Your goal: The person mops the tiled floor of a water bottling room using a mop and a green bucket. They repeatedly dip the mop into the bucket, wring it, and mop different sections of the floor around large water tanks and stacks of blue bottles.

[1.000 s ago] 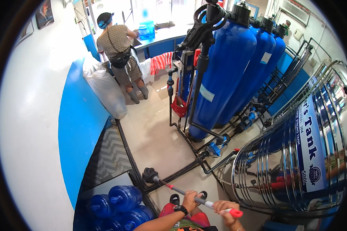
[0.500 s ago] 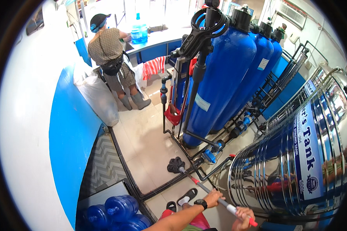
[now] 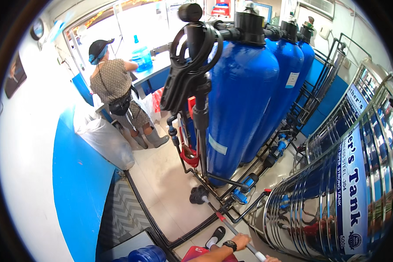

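I see the left hand (image 3: pixel 241 240) wrapped round the grey-and-red mop (image 3: pixel 221 217), whose dark shaggy head (image 3: pixel 199 195) sits at lower centre; the right hand (image 3: pixel 273 259) is cut off at the bottom edge, so I cannot tell its grip. The slant probably holds the head clear of the black-sandalled foot (image 3: pixel 216 236). Black floor pipes (image 3: pixel 194 227) run underneath; a blue cylindrical tank (image 3: pixel 242 105), upper centre, and ribbed steel tank (image 3: pixel 310 205), right, hem it in.

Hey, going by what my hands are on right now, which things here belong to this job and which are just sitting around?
In use:
- mop
- left hand, gripping its handle
- right hand, mostly cut off, by the handle

Just around:
- tall blue tanks
- shiny steel tank
- whitish plastic bag
- dark-blue bottles, lower edge
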A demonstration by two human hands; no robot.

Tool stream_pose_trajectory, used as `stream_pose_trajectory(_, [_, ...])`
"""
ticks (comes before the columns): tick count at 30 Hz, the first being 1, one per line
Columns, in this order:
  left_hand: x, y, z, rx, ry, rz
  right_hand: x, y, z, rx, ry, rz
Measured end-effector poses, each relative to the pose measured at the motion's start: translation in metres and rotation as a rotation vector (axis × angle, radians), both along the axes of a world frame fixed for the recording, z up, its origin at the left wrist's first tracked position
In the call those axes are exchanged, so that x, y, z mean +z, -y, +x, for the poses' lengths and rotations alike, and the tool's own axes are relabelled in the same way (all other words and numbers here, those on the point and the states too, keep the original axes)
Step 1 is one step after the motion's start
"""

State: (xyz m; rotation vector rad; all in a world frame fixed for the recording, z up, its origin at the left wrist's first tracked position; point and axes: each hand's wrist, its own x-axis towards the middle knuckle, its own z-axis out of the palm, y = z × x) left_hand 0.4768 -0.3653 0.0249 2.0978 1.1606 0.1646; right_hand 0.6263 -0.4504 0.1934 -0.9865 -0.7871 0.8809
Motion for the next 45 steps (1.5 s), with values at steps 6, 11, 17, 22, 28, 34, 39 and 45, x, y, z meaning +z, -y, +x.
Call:
stream_pose_trajectory(6, [-0.030, -0.049, -0.101, 0.440, -0.026, 0.064, -0.027, -0.053, -0.082, 0.138, 0.102, -0.103])
stream_pose_trajectory(11, [-0.021, -0.063, -0.162, 0.482, -0.103, 0.011, -0.017, -0.068, -0.123, 0.347, 0.206, -0.110])
stream_pose_trajectory(17, [0.011, -0.049, -0.118, 0.207, 0.199, 0.086, 0.028, -0.032, -0.072, 0.161, 0.229, -0.149])
stream_pose_trajectory(22, [0.035, -0.031, -0.092, -0.059, 0.429, -0.085, 0.093, -0.014, -0.050, 0.312, 0.268, -0.110])
stream_pose_trajectory(28, [0.023, -0.038, -0.127, -0.233, 0.247, -0.142, 0.088, -0.050, -0.166, 0.276, 0.259, -0.118])
stream_pose_trajectory(34, [0.002, -0.058, -0.225, -0.131, 0.151, -0.157, 0.054, -0.078, -0.281, 0.276, 0.251, -0.114])
stream_pose_trajectory(39, [-0.009, -0.087, -0.375, 0.107, 0.157, -0.110, 0.018, -0.100, -0.362, 0.359, 0.270, -0.124])
stream_pose_trajectory(45, [-0.034, -0.111, -0.547, 0.708, 0.049, 0.043, -0.023, -0.159, -0.497, 0.607, 0.359, 0.057])
